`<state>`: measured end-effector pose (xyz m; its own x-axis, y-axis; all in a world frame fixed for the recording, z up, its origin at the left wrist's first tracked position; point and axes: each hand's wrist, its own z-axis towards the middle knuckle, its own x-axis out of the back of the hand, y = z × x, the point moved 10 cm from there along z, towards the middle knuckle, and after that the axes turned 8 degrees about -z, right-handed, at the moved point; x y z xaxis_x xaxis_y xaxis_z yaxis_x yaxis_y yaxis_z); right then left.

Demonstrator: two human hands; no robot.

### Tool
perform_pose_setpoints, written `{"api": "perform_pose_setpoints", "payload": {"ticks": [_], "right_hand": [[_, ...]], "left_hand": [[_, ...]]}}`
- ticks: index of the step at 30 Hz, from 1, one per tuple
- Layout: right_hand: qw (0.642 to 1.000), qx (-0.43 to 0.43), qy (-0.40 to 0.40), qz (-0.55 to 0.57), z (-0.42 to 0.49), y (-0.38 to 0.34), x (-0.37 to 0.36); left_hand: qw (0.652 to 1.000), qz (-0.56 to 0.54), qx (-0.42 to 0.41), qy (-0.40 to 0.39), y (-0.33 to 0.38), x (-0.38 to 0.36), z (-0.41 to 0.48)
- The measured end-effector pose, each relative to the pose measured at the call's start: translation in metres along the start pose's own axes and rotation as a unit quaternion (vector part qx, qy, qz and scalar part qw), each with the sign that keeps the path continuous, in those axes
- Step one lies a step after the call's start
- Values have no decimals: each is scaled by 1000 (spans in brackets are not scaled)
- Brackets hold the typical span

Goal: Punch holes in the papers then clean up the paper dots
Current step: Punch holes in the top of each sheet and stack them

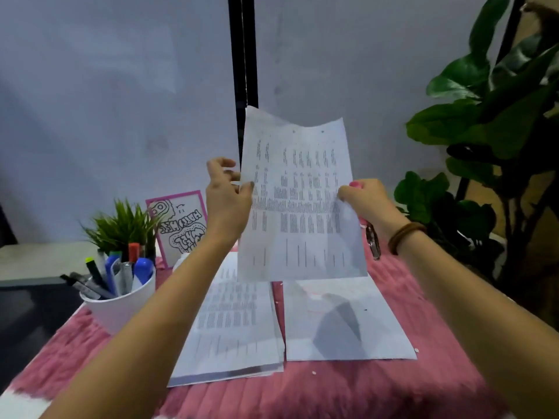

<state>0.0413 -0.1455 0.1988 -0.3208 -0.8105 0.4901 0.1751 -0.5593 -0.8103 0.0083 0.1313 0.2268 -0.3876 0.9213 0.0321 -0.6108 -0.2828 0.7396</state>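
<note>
pink cover (332,394): we see it spread over the table, with all the paperwork lying on it.
stack (230,328): printed papers lying left of centre, under our left forearm.
loose sheet (348,322): flat on the cover, just right of the stack.
held sheet (299,201): up in the air above both, facing us. Two small dark marks near its top edge may be holes, but we can't confirm.
left hand (227,201): thumb and fingers pinch the sheet's left edge.
right hand (363,198): curled and pinching the sheet's right edge.
punch (372,240): metal plier type, hanging below the right hand and looks tucked in the same grip.
paper dots (416,349): a few white specks on the cover near the loose sheet's corner.
step: our read is mid-punching, checking one sheet.
next: we set this sheet down flat on a pile and take another off the stack. The dots sit in the fur, so cleanup means picking them out.
</note>
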Motion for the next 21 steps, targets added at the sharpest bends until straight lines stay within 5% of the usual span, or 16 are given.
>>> {"api": "perform_pose_setpoints", "payload": {"ticks": [3, 6, 10, 14, 21], "right_hand": [[994, -44, -93, -46, -6, 4, -59], [969, -88, -213, -92, -26, 24, -128], [921, -87, -343, -164, -59, 42, -197], [897, -74, -367, -236, -72, 47, -225], [865, -39, -376, -330, -73, 53, -244]], "left_hand": [[989, 150, 9, -18, -19, 34, -5], [964, 235, 119, -41, -75, 68, -25], [895, 358, 232, -130, -131, 89, -51], [827, 470, 244, -191, -154, 89, -68], [808, 512, 224, -187, -175, 90, -80]]}}
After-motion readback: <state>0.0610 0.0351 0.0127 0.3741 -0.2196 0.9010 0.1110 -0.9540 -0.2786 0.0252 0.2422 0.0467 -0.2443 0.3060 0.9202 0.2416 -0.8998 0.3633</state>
